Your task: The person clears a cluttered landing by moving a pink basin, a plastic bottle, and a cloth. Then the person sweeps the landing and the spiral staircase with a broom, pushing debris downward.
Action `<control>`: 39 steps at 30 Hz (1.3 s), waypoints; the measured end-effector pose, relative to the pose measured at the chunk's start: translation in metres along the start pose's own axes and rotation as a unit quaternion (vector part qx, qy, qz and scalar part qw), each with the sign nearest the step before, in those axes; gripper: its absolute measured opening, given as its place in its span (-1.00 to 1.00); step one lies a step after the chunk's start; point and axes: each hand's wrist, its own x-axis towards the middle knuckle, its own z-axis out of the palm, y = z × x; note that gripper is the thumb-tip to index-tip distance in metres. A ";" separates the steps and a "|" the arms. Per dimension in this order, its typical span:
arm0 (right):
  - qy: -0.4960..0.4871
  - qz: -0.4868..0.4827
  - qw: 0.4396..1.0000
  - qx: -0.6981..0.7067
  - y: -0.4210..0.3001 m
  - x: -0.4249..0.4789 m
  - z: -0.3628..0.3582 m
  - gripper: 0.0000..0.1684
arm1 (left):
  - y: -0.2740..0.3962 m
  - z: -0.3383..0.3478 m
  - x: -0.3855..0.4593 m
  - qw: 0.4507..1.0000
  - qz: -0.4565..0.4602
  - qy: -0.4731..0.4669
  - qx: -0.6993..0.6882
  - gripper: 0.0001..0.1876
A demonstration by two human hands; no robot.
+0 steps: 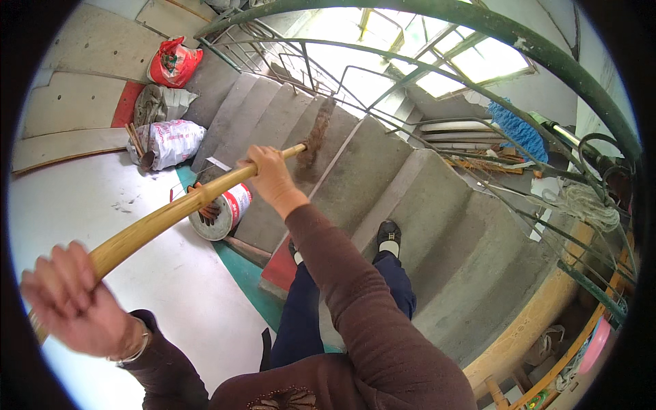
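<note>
A long bamboo-like pole (pixel 174 211) runs from the lower left up to a brown bristle broom head (pixel 319 133), which rests on a concrete stair step (pixel 277 115). My right hand (pixel 271 177) is closed around the pole near the broom head. At the pole's other end is my left hand (pixel 77 302), slightly blurred, its palm against the pole and its fingers partly raised; whether they close around it cannot be told. My feet in dark shoes (pixel 389 233) stand on the steps.
A paint bucket (pixel 236 205) with a glove on it, a white sack (pixel 177 143) and a red bag (pixel 175 62) stand along the left wall side. A green metal railing (pixel 435 72) borders the stairs, with a blue cloth (pixel 520 130) and rope (pixel 587 205) on it.
</note>
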 end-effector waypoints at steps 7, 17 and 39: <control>0.026 0.114 0.975 -0.190 0.078 -0.044 -0.069 -0.82 | -0.109 0.000 0.020 0.969 -0.180 0.081 -0.147 -0.68; -0.146 0.036 0.985 -0.081 0.008 0.003 -0.021 -0.84 | -0.011 -0.052 0.047 0.993 -0.051 0.052 -0.092 -0.60; -0.075 0.141 0.980 -0.122 0.026 -0.117 0.021 -0.77 | -0.074 -0.036 -0.008 0.957 -0.222 0.184 -0.035 -0.61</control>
